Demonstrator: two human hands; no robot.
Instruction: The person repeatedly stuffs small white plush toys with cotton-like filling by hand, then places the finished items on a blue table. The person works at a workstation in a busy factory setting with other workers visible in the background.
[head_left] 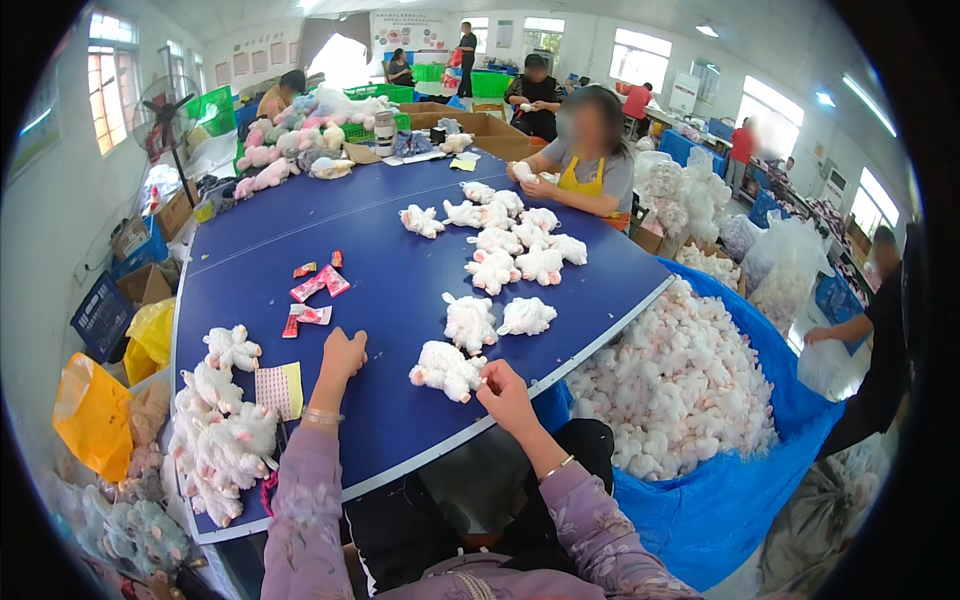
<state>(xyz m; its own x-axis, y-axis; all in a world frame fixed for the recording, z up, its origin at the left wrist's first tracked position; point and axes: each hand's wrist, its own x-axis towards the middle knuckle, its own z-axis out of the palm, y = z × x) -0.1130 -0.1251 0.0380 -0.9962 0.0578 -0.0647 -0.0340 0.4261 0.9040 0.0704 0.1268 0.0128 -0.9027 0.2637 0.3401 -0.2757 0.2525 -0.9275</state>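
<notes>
On the blue table (400, 270) a small white plush toy (445, 370) with pink feet lies just left of my right hand (508, 393). The fingers of that hand are pinched at the toy's edge. Over the table to the left, my left hand (345, 354) is closed with curled fingers; whatever may be inside them is hidden. Beyond it lie several small red and pink packets (320, 284). Two more white plush toys, one fluffy (469, 322) and one rounder (527, 316), rest just past the toy at my right hand.
White plush toys (225, 440) are heaped at the left edge beside a yellow-edged paper sheet (279, 390). Others form a group (515, 235) farther back. A blue sack (700, 530) full of white plush pieces (670, 390) stands right. Across the table sits a co-worker (590, 160) in a yellow apron.
</notes>
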